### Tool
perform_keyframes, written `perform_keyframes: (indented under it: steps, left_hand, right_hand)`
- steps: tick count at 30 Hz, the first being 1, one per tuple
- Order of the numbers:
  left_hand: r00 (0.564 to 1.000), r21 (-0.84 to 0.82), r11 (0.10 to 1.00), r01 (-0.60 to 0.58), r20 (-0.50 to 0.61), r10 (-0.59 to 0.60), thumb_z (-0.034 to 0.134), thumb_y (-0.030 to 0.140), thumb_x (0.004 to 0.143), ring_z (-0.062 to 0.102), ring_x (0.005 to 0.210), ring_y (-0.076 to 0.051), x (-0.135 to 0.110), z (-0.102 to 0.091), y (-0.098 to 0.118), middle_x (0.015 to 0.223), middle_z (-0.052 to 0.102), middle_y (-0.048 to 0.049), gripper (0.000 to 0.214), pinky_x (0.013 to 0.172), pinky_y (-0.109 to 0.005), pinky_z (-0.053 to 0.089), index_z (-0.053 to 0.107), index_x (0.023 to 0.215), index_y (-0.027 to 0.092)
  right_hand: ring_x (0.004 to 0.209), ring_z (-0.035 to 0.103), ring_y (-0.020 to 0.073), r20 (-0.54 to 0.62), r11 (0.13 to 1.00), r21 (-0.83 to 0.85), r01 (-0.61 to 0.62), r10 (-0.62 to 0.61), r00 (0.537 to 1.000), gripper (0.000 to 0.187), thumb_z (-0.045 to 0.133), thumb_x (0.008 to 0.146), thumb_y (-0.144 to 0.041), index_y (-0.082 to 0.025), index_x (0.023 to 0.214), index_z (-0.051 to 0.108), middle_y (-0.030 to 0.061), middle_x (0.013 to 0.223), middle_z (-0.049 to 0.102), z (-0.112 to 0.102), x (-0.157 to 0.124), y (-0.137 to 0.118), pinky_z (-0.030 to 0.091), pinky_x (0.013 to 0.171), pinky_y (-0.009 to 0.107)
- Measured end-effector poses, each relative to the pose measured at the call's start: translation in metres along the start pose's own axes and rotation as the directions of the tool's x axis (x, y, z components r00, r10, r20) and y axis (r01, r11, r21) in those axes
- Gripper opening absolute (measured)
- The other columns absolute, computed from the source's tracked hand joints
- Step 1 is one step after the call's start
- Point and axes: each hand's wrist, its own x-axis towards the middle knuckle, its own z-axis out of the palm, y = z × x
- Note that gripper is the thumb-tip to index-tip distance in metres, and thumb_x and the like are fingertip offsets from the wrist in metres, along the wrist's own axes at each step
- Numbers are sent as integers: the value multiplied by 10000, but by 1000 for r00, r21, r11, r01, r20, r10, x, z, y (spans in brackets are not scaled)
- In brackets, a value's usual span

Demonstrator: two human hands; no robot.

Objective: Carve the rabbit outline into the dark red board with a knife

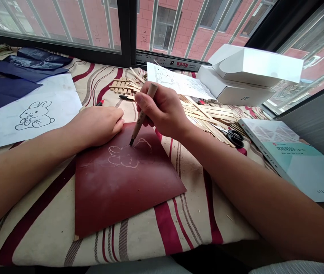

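My right hand [164, 110] grips a beige marker [144, 114], tilted, its dark tip on or just above a reddish-brown board [122, 198]. Pale lines of a rabbit drawing [123, 158] show on the board beside the tip. My left hand [101, 123] rests on the board's upper left edge, fingers curled together; anything under them is hidden. A black and red tip [100, 103] pokes out behind that hand; whether it is held cannot be told. To the left lies white paper [61, 91] with a black-outlined rabbit.
Dark blue sheets [4, 91] overlap the white paper. Behind my hands lie wooden sticks [207, 114], a black pen [126, 97] and another drawn sheet [176, 82]. Scissors [234, 137], a book [296, 160] and white boxes [236, 89] stand right. A striped cloth [196, 217] covers the table.
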Motion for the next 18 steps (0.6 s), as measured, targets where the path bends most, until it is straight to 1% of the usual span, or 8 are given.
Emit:
perform_keyframes:
  steps: [3,5,7,10,12,13,15,18]
  left_hand:
    - [1000,3,1000,22,-10,-22,299,379,1019,729,1011,-370,3,3,-2,1106,765,-175,377,752,-455,457,632,1013,203]
    - [999,12,1000,28,-17,-28,307,386,1013,738,1028,-363,4,4,-2,1111,778,-158,371,749,-447,465,641,1015,224]
    - [1000,15,1000,25,-13,-25,302,395,1021,745,1030,-347,4,4,-1,1121,785,-145,372,744,-437,470,638,1008,237]
    - [1000,10,1000,17,3,-17,283,392,1041,740,1006,-337,2,1,0,1129,777,-151,384,737,-436,458,624,1005,220]
    - [1000,19,1000,15,4,-15,275,388,1056,731,995,-330,1,0,1,1114,773,-152,384,739,-429,444,610,1006,206]
    - [1000,24,1000,12,-1,-12,275,386,1062,727,997,-327,1,-1,1,1111,773,-151,382,741,-426,439,605,1004,203]
    - [1000,28,1000,7,-7,-7,281,383,1067,724,1006,-327,1,0,0,1130,773,-155,372,743,-427,437,598,996,201]
    - [1000,27,1000,10,3,-10,286,379,1066,726,1022,-337,1,0,0,1185,770,-164,362,738,-434,433,594,995,201]
  right_hand:
    - [567,588,70,188,998,39,-57,49,981,387,636,1069,-468,-209,815,500,-38,689,579,-18,5,-8,463,510,190]
    - [596,612,92,358,993,-51,-108,119,926,312,745,1004,-412,-178,856,601,-13,705,653,-37,8,-20,457,511,211]
    - [593,596,98,452,976,-183,-116,189,872,203,782,955,-269,-170,842,645,-7,697,686,-54,10,-34,445,527,230]
    - [623,579,99,534,897,-441,-23,283,797,148,811,886,-164,-175,804,688,-14,701,693,-66,11,-49,418,569,247]
    - [656,571,101,575,840,-540,62,314,755,53,804,895,-183,-183,882,752,-13,746,713,-65,12,-54,391,587,253]
    - [669,570,102,598,828,-552,98,311,739,30,779,917,-199,-191,946,784,-13,774,725,-64,12,-54,381,593,254]
    - [692,581,105,638,829,-540,145,291,713,165,703,965,-214,-218,1073,828,-15,821,744,-62,12,-55,373,605,251]
    - [714,594,111,658,829,-534,167,284,697,272,641,985,-203,-245,1139,860,-14,841,756,-60,12,-55,370,615,253]
